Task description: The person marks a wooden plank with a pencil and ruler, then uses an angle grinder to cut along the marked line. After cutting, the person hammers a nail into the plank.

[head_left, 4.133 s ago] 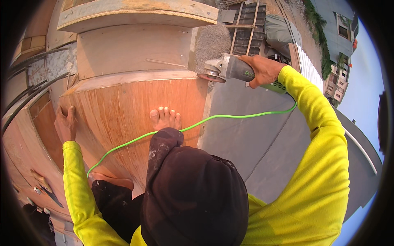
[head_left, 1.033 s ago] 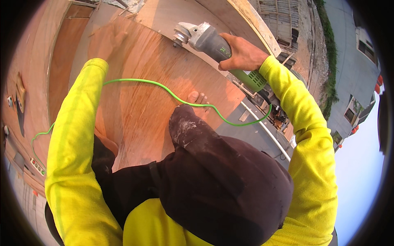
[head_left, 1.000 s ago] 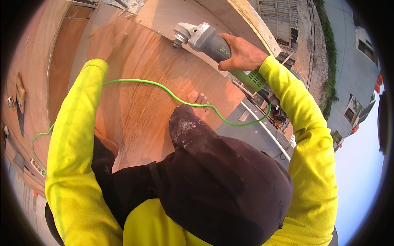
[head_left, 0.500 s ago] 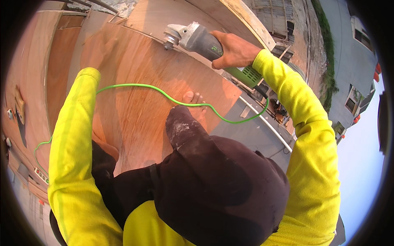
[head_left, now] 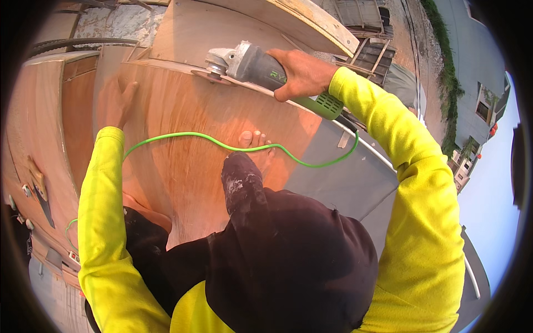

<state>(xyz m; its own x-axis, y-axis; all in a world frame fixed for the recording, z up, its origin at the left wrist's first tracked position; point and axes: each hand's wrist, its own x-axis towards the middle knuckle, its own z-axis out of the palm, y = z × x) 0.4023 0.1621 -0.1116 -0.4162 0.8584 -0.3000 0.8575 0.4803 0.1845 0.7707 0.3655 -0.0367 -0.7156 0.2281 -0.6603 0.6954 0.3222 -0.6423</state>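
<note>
My right hand (head_left: 304, 73) is wrapped round the body of a grey and green angle grinder (head_left: 260, 65). The grinder's thin disc (head_left: 213, 77) lies along the far edge of a reddish plywood sheet (head_left: 189, 105); whether it touches the wood I cannot tell. On the left, my left hand (head_left: 117, 102) is spread over the sheet near its far left part, thumb apart, slightly blurred and holding nothing. A bright green cord (head_left: 205, 135) runs from the grinder's rear across the sheet and passes behind my left forearm. My bare foot (head_left: 256, 145) stands on the plywood beneath the cord.
A handsaw (head_left: 40, 191) with a wooden handle lies at the far left, with a power strip (head_left: 74, 257) below it. Beyond the sheet's far edge runs a long timber board (head_left: 319, 22). Grey flooring (head_left: 333, 166) lies to the right; buildings stand farther off.
The grinder has shifted left, and its disc now sits at the sheet's far edge. My left hand, strongly blurred before, shows more clearly on the plywood. The whole view has tilted slightly.
</note>
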